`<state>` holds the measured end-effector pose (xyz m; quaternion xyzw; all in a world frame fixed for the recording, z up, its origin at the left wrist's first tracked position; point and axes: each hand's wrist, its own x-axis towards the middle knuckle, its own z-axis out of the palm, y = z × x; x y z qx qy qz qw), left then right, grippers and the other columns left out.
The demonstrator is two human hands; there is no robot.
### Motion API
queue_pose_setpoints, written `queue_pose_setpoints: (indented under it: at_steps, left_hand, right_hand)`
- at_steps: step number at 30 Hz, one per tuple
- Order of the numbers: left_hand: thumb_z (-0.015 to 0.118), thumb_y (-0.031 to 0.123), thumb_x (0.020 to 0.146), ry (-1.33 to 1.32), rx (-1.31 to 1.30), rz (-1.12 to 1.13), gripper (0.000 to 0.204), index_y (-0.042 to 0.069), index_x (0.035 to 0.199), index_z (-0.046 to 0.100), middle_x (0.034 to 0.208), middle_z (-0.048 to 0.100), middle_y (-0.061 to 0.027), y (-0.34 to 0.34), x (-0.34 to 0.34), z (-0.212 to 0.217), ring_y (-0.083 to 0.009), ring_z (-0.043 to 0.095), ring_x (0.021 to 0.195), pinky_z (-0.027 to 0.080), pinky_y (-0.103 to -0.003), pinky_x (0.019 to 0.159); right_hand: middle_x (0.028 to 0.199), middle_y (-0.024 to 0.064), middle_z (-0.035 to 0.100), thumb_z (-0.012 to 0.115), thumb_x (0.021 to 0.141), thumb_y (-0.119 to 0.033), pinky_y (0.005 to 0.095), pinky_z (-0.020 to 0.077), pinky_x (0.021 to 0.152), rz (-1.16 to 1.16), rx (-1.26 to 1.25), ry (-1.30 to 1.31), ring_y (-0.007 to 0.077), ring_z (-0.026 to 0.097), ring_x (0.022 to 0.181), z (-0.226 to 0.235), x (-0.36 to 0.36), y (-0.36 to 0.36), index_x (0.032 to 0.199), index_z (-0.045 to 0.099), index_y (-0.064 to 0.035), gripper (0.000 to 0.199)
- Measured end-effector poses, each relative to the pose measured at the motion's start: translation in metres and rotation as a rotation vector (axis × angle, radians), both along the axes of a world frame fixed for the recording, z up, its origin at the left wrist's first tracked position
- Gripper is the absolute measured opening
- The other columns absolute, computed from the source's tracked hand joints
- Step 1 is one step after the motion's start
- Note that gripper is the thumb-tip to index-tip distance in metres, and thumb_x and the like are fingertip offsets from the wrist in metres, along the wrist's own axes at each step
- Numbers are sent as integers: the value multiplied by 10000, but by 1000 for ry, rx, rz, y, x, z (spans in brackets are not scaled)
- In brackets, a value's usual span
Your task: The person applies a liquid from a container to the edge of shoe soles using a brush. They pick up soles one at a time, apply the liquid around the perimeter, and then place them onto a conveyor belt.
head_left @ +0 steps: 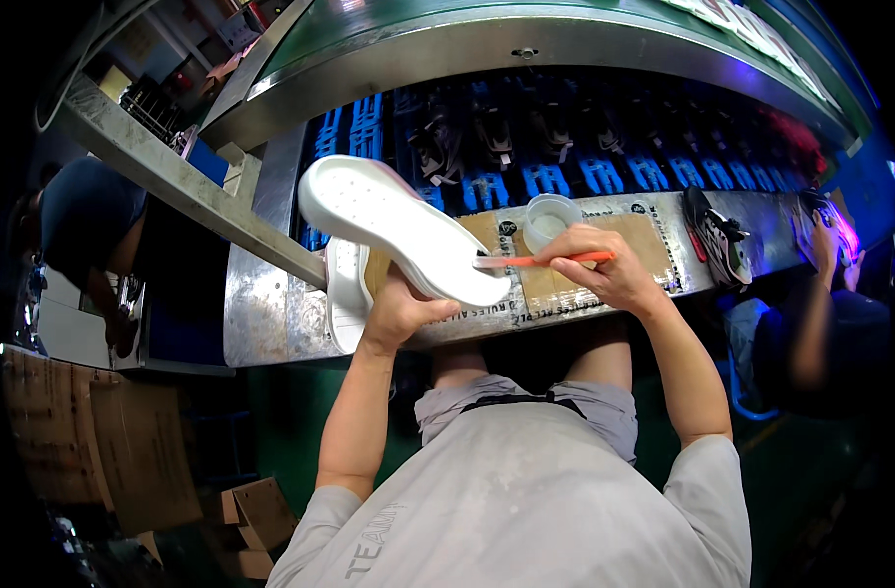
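Observation:
A white shoe sole is tilted above the bench, with my left hand closed around its underside and edge. My right hand pinches the orange handle of a brush. The brush tip meets the inner face of the sole near its closer end. Just beyond my right hand stands a round translucent tub, partly covered by that hand. Another white sole leans at the bench edge, to the left of my left wrist. My left fingertips are hidden behind the held sole.
Cardboard covers part of the metal bench. Dark shoe uppers and blue holders line the conveyor beyond. A dark sneaker lies to the right, near a co-worker's hands. A metal beam slants down at left.

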<state>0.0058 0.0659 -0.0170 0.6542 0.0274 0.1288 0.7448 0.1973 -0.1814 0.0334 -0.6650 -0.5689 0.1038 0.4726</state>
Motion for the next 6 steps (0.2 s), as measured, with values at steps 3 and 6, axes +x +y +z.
queue_pose_setpoints:
  at_steps: [3,6]
  left_hand:
    - [873,158,681,-28,86,60,847,-29,1403,472,1281,601,-131,-1,-1,13,-255,577,1238,457,-378,1081]
    - [850,130,724,-96,145,112,791,-32,1399,470,1301,601,-142,-6,-1,14,-260,579,1245,463,-396,1089]
  right_hand:
    - [967,97,747,705,944,-97,343,530,817,22,-46,56,210,675,888,-9,0,-11,1057,762,-38,140]
    - [971,103,749,717,941,-117,335,520,844,-23,-78,165,223,684,898,-10,-10,-16,1078,766,-44,162]
